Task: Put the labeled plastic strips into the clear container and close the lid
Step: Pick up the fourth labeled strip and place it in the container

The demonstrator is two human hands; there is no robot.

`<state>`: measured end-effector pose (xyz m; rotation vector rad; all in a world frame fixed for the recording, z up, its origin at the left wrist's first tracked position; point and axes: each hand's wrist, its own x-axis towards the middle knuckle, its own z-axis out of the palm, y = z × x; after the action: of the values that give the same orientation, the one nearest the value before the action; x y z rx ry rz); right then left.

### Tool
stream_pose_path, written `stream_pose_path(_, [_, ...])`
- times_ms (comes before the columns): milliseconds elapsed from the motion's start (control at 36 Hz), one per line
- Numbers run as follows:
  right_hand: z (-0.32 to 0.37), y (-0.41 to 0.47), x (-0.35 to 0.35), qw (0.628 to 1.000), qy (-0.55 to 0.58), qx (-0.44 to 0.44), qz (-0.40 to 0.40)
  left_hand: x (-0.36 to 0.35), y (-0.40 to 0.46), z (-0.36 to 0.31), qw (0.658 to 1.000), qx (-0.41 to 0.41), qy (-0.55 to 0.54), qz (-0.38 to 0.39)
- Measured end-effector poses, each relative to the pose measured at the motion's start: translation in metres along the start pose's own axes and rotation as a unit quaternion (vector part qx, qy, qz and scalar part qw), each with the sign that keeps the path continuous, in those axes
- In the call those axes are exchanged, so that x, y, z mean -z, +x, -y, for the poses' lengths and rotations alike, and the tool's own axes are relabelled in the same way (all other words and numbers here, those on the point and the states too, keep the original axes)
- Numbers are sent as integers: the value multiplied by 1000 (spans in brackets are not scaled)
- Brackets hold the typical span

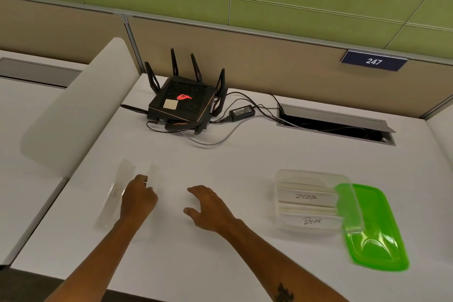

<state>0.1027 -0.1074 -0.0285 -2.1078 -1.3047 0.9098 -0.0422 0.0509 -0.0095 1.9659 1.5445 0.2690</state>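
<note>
The left hand [138,197] pinches the near end of a clear plastic strip [155,173], with another labeled strip [113,195] just left of it. The right hand [208,207] hovers open and empty over the table [232,154]; well to its right the clear container [316,201] holds strips, its green lid [375,230] off.

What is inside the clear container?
Inside the container lie stacked plastic strips; two labels read ZEBRA and BEAR. Strips beneath them are covered, so their labels and number cannot be told.

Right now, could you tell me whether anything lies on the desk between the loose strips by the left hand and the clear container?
Only the right hand, hovering open over the bare desk. The strips lie far left; the clear container sits open, its green lid beside it.
</note>
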Motion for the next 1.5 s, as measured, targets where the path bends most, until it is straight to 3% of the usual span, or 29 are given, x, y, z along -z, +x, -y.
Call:
stream_pose_path(361, [-2, 6, 36, 994, 86, -42, -50, -18, -27, -74, 989, -20, -141, 44])
stream_pose_path(528, [-10, -6, 66, 982, 169, -22, -82, -25, -46, -111, 975, -30, -213, 63])
stream_pose_path(833, [-39, -38, 136, 973, 191, -8, -130, -36, -78, -176, 943, -43, -316, 94])
stream_pose_path(1056, [-71, -66, 182, 983, 109, -2, -146, -54, -103, -213, 934, -60, -330, 127])
stream_pose_path(1222, [-103, -94, 215, 990, -16, 15, -140, -68, -118, -230, 937, -69, -318, 127])
stream_pose_path(1361, [-132, -117, 242, 981, -140, 33, -131, -80, -126, -236, 936, -120, -303, 129])
stream_pose_path(1500, [-161, -138, 255, 972, -195, 31, -126, -95, -141, -239, 946, -159, -244, 143])
